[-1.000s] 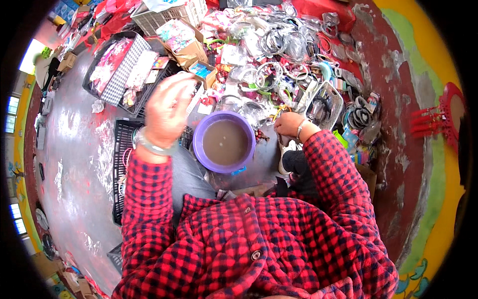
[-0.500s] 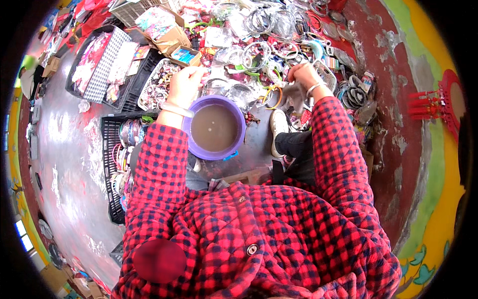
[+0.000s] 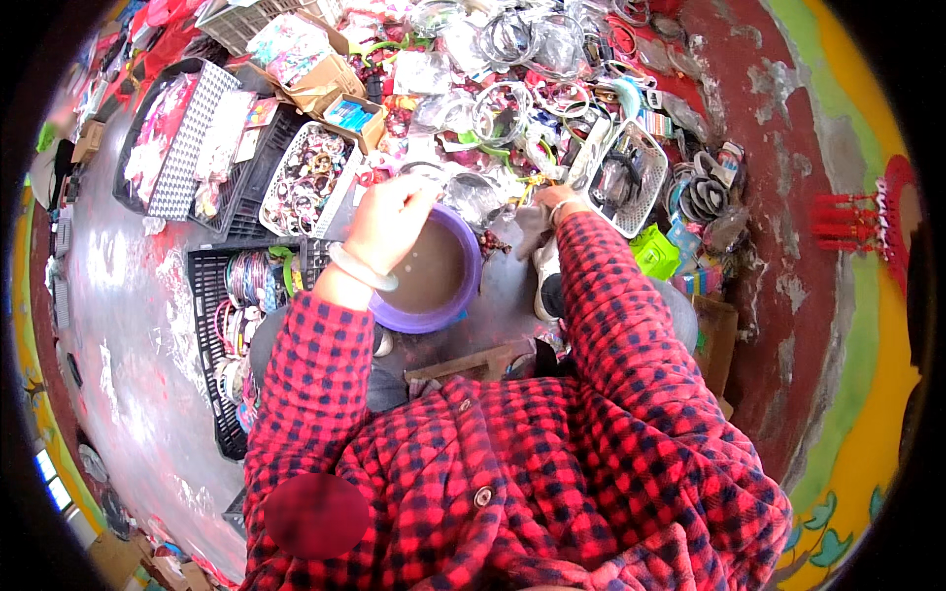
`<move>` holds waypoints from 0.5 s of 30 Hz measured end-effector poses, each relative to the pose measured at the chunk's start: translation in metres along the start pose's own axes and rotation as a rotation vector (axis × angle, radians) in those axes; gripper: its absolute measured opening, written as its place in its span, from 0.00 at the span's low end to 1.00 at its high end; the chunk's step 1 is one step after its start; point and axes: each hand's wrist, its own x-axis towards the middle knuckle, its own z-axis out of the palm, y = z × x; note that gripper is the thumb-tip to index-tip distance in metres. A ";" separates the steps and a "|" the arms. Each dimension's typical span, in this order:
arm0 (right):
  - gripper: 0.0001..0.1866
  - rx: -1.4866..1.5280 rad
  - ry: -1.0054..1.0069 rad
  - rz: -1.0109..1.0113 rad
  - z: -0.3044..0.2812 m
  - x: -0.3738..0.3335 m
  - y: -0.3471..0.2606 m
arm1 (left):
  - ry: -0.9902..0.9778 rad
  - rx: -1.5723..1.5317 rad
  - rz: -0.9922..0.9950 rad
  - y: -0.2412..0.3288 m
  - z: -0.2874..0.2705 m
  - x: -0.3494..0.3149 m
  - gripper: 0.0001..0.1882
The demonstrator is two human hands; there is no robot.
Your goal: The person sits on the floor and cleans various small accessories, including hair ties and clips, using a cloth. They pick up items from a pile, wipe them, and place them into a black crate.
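Observation:
My left hand (image 3: 389,222) is over the upper left rim of a purple basin (image 3: 471,246) holding cloudy greyish water. Its fingers are curled closed, and I cannot make out what, if anything, is between them. To the right of the basin, my right hand (image 3: 557,197) grips a limp grey cloth (image 3: 527,234) that hangs toward the floor. Just beyond both hands spreads a heap of plastic-wrapped hoops and headbands (image 3: 503,113).
A white basket of small hair ties (image 3: 310,177) stands left of the basin, with a black crate of bangles and bands (image 3: 212,325) nearer me. On the right are a white basket with black items (image 3: 631,187) and a bright green container (image 3: 653,252). My shoe (image 3: 547,281) is close by.
My right hand has come left and nearer to me, carrying the grey cloth toward the basin. My left hand has moved slightly right and nearer, over the basin's rim.

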 end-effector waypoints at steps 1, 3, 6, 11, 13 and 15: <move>0.15 0.045 0.083 0.028 0.028 0.013 0.006 | -0.033 0.012 -0.015 -0.003 0.003 0.003 0.10; 0.13 0.196 0.207 0.093 0.047 0.027 -0.004 | -0.055 0.037 -0.064 -0.004 0.003 0.000 0.10; 0.14 0.189 0.253 0.124 0.108 0.063 0.023 | -0.096 0.044 0.039 0.000 0.007 0.010 0.09; 0.13 0.283 0.161 0.069 0.112 0.077 0.016 | -0.076 0.091 -0.022 -0.003 0.004 0.006 0.08; 0.14 0.320 0.158 0.126 0.119 0.088 0.011 | -0.091 0.086 -0.063 -0.004 0.004 0.004 0.08; 0.16 0.363 0.160 0.220 0.125 0.099 0.011 | -0.089 0.102 -0.050 -0.004 0.003 0.004 0.08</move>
